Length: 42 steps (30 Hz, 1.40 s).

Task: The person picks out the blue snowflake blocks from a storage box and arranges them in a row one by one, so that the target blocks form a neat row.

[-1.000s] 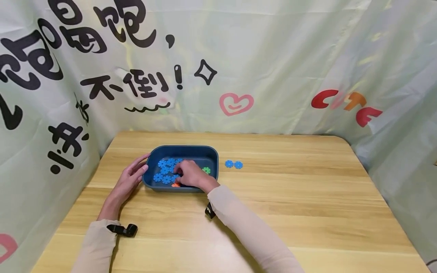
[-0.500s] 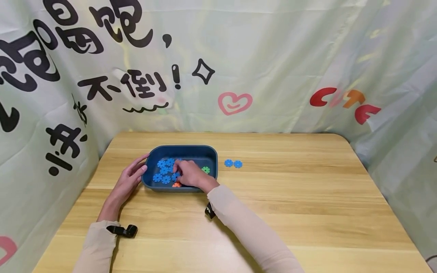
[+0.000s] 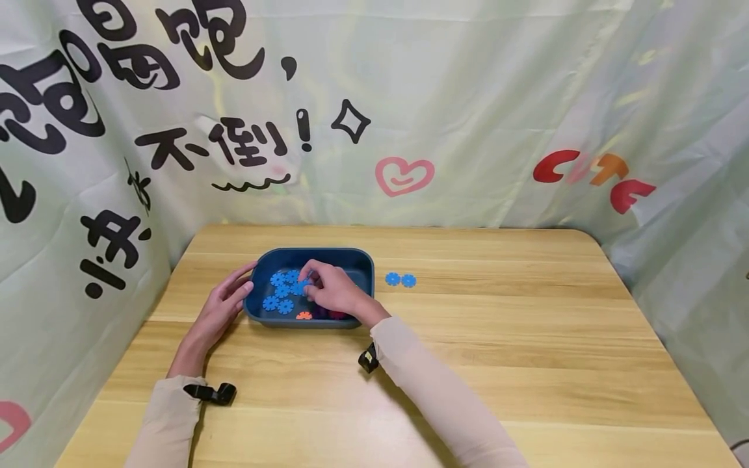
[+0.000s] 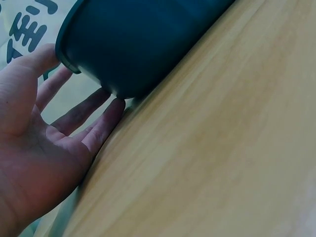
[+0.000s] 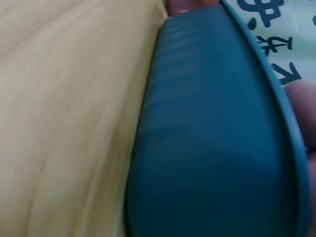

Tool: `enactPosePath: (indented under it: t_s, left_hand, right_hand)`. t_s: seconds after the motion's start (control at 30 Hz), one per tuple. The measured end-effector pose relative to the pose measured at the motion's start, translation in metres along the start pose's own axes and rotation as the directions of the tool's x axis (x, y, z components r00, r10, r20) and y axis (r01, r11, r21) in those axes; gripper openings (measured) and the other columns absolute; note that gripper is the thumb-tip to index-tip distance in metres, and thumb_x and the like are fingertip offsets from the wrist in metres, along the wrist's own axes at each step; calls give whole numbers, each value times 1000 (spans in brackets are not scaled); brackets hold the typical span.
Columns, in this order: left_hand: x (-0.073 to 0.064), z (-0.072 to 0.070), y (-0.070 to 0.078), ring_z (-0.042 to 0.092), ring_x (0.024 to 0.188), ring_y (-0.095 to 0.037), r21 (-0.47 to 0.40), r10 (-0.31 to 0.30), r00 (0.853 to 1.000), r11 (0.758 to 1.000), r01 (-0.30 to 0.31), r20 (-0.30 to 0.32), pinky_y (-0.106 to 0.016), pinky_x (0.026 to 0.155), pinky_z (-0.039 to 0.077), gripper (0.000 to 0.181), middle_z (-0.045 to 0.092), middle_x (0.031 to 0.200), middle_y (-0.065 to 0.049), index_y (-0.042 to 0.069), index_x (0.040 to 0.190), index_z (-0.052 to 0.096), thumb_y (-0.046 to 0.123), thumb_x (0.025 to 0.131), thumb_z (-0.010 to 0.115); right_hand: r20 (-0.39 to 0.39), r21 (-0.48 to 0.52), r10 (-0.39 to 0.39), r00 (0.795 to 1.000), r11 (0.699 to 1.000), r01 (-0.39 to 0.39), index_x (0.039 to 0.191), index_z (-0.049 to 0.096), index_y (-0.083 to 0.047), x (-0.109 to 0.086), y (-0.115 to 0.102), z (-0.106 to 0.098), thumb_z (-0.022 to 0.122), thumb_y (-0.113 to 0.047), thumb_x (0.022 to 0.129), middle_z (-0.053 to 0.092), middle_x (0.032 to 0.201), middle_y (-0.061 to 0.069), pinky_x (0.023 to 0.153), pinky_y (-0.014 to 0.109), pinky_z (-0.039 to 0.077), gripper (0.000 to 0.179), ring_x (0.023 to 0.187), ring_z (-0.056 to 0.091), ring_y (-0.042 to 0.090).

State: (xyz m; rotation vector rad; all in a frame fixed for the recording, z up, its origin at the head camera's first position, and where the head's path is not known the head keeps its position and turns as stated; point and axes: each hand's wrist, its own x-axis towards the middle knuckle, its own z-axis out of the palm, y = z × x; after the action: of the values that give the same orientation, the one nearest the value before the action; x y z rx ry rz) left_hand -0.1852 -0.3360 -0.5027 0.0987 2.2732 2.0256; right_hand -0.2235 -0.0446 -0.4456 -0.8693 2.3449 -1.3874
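In the head view a dark blue plastic bin holds several blue notched snowflake discs in its left part. My right hand reaches over the bin, pinching a blue snowflake disc between thumb and fingers. Below that hand lie an orange disc and a dark red disc, partly covered. At the bin's left end, my left hand touches the rim and wall with extended fingers. The left wrist view shows these fingers against the bin's outer wall.
Two blue snowflake discs lie side by side on the wooden table, right of the bin. A printed cloth curtain hangs behind the table and along its sides. The right wrist view is mostly filled by the bin's front wall.
My right hand has lifted slightly and shifted right, bringing up a blue disc from the bin's floor. The green disc is now mostly hidden behind it. The left hand stays at the bin.
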Motion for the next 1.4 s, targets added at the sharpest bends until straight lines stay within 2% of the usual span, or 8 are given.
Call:
enactPosePath:
  t_s: [0.13, 0.37, 0.53, 0.9, 1.0, 1.13, 1.27, 1.4]
  left_hand:
    - [-2, 0, -1, 43, 136, -23, 4, -15, 1000, 1000, 15, -5, -17, 97, 49, 55, 22, 166, -20, 22, 161, 37, 31, 109, 52]
    - [0, 1, 0, 37, 143, -36, 7, -16, 1000, 1000, 16, -6, -17, 97, 49, 55, 23, 167, -19, 24, 161, 37, 33, 109, 53]
    - [2, 1, 1, 36, 144, -36, 8, -11, 1000, 1000, 11, -1, -17, 97, 49, 55, 23, 167, -19, 24, 161, 37, 32, 109, 53]
    - [0, 1, 1, 39, 141, -31, 21, -22, 1000, 1000, 22, -2, -16, 97, 48, 55, 23, 167, -18, 24, 161, 36, 33, 109, 52]
    - [0, 0, 1, 39, 141, -31, 22, -24, 1000, 999, 24, -4, -16, 97, 48, 56, 24, 167, -18, 24, 161, 36, 33, 109, 52]
    - [0, 0, 1, 35, 145, -37, 18, -21, 1000, 1000, 21, -5, -16, 97, 48, 56, 24, 167, -17, 24, 161, 36, 34, 109, 53]
    - [0, 0, 0, 28, 148, -42, 2, -17, 1000, 1000, 17, 0, -16, 97, 48, 57, 22, 167, -17, 23, 161, 35, 33, 109, 53]
    - [1, 1, -1, 28, 148, -42, -9, -12, 1000, 1000, 12, -3, -16, 97, 48, 56, 23, 167, -17, 23, 161, 36, 33, 108, 53]
  right_hand:
    - [-15, 40, -6, 1000, 999, 7, 122, 61, -4, -6, -2, -5, 59, -6, 104, 63, 98, 3, 78, 26, 55, 19, 85, 69, 18]
    - [-97, 100, -74, 993, 992, 83, 120, 65, -11, -18, -6, -19, 61, -3, 102, 62, 98, 7, 72, 26, 54, 21, 80, 65, 26]
    - [-158, 133, -112, 981, 982, 134, 123, 66, -4, -27, -8, -30, 66, -1, 98, 59, 98, 8, 72, 26, 52, 25, 79, 60, 21]
    - [-195, 241, -54, 979, 965, 101, 128, 67, -5, -45, -8, -48, 71, 1, 94, 62, 109, 11, 83, 29, 57, 34, 94, 64, 22]
    - [-211, 216, -57, 976, 971, 103, 128, 67, -4, -50, -8, -52, 72, 1, 94, 64, 111, 11, 85, 30, 57, 35, 97, 65, 23]
    - [-254, 155, -75, 964, 981, 117, 128, 68, -4, -57, -8, -58, 73, -1, 94, 67, 108, 10, 80, 31, 57, 35, 98, 66, 22]
    - [-298, 101, -90, 950, 987, 125, 126, 69, -6, -63, -8, -64, 75, -3, 93, 70, 100, 6, 74, 33, 56, 34, 91, 66, 20]
    - [-327, 82, -103, 939, 987, 137, 124, 70, -6, -69, -6, -71, 76, -1, 91, 71, 93, 6, 76, 37, 58, 34, 86, 64, 20]
